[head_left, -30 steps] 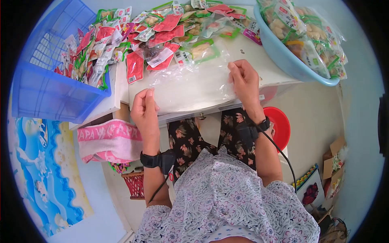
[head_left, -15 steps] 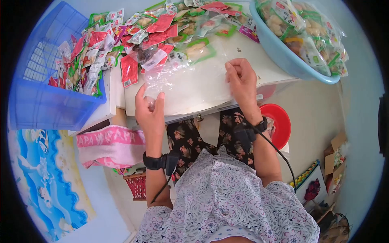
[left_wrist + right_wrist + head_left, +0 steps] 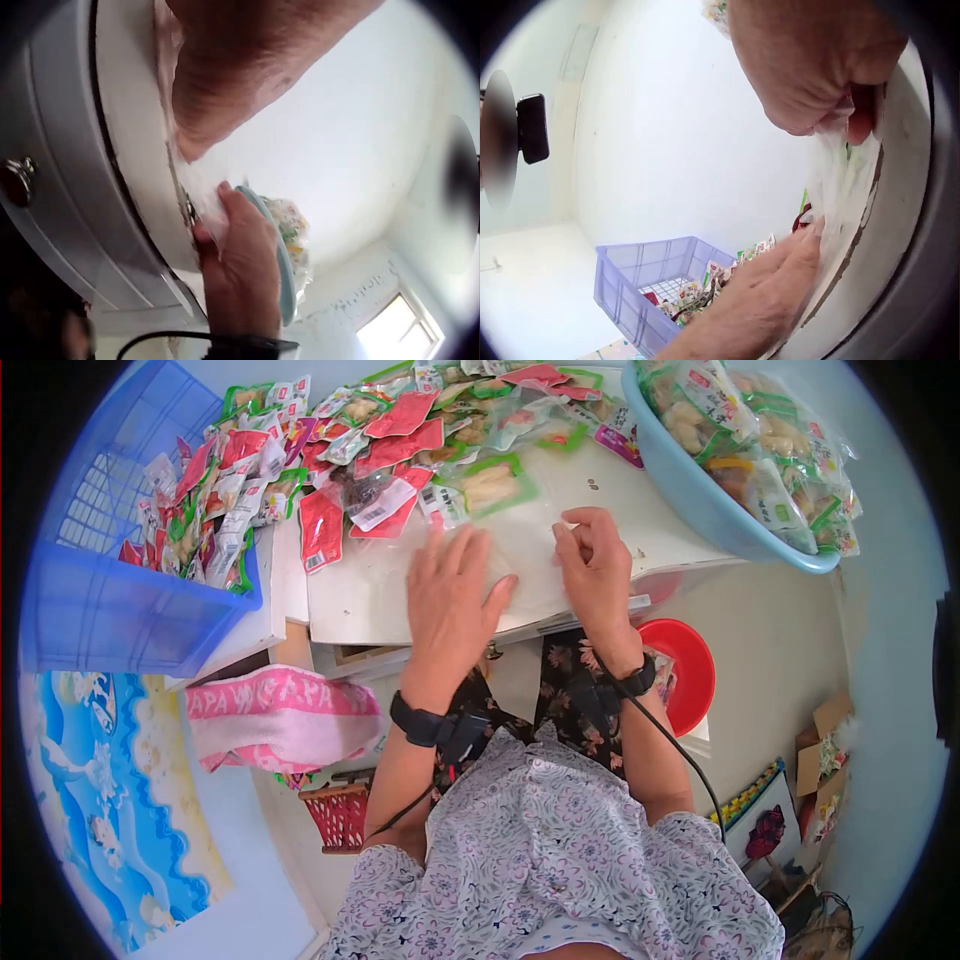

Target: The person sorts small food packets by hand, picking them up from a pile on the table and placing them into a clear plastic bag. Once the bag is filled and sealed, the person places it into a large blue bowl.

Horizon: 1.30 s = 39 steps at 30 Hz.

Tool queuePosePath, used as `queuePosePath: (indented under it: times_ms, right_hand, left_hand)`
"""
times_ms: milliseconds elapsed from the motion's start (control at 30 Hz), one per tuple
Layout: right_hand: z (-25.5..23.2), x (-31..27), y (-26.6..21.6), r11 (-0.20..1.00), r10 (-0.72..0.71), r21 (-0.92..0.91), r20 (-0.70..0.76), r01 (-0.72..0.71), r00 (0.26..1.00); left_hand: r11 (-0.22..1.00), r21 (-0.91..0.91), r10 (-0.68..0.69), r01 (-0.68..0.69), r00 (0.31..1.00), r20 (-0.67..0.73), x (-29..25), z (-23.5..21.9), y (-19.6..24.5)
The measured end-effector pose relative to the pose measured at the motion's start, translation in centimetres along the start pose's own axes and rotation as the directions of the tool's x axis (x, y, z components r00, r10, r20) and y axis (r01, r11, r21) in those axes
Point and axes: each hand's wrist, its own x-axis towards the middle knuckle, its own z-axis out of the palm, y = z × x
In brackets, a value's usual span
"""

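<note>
A clear plastic bag (image 3: 826,176) stretches between the two hands over the white table (image 3: 360,605), close to its front edge. My right hand (image 3: 600,580) pinches the bag's right side between thumb and curled fingers. Palm down, my left hand (image 3: 450,605) lies over the bag with its fingers extended and the thumb spread. In the right wrist view, the left fingertips (image 3: 814,229) touch the plastic. Just beyond the hands lies a green-edged food packet (image 3: 495,485), with red packets (image 3: 322,530) to its left.
Many sealed packets (image 3: 400,445) cover the table's back. At left stands a blue crate (image 3: 140,625) of packets; at right, a light blue basin (image 3: 700,510) holds filled bags. A red basin (image 3: 690,680) sits below the table, and a pink towel (image 3: 285,720) hangs at left.
My left hand has left the bag's left edge, where its fingers were curled, and moved right, flattening out over the bag. My right hand stays in nearly the same place, still pinching.
</note>
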Motion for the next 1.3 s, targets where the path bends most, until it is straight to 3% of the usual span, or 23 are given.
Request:
queuePosePath:
  times_ms: [133,333,433,467,567,667,733,833,967,1167,1300]
  right_hand:
    - [0.0,0.2,0.4,0.999,0.018,-0.037,0.013,-0.017,1.000]
    - [-0.1,0.6,0.3,1.000,-0.008,-0.027,0.038,0.009,0.999]
    - [-1.0,0.4,-1.4,0.976,0.186,0.097,0.100,-0.196,0.977]
    - [-1.1,0.4,-1.3,0.975,0.173,0.120,0.119,-0.187,0.978]
    - [-1.3,0.2,-0.3,0.972,0.123,0.177,0.168,-0.152,0.978]
    - [-1.3,0.3,0.2,0.975,0.078,0.184,0.227,-0.121,0.971]
    - [-1.5,0.3,0.2,0.980,0.082,0.152,0.288,-0.130,0.954]
    - [-1.6,0.2,0.7,0.958,0.059,0.251,0.309,-0.141,0.949]
    - [-2.1,0.2,1.0,0.970,-0.004,0.230,0.317,-0.073,0.948]
    - [-1.7,0.3,0.8,0.972,0.010,0.217,0.348,-0.091,0.937]
    - [-1.8,0.1,0.5,0.958,0.021,0.258,0.380,-0.128,0.925]
  left_hand:
    - [0.971,0.213,-0.120,0.109,0.992,0.042,-1.5,-0.6,-2.3]
    - [0.925,0.314,-0.245,0.212,0.967,0.069,-3.3,-2.4,-5.5]
    - [0.917,0.310,-0.272,0.252,0.962,0.022,-3.7,-2.8,-4.9]
    - [0.914,0.310,-0.275,0.262,0.962,-0.002,-3.8,-2.8,-4.7]
    - [0.952,0.233,-0.162,0.199,0.973,-0.166,-2.7,-4.6,-1.8]
    - [0.971,-0.191,-0.174,0.142,0.971,-0.164,-1.1,-4.2,0.8]
    - [0.819,-0.541,-0.231,0.191,0.973,-0.005,0.3,-3.6,3.2]
    - [0.554,-0.793,-0.254,0.252,0.959,0.127,1.8,-0.1,3.3]
    - [0.348,-0.868,-0.352,0.353,0.908,0.228,2.3,1.9,2.6]
    - [0.263,-0.890,-0.343,0.373,0.898,0.275,2.6,1.6,2.2]
    - [0.275,-0.865,-0.360,0.419,0.879,0.312,3.1,2.0,2.1]
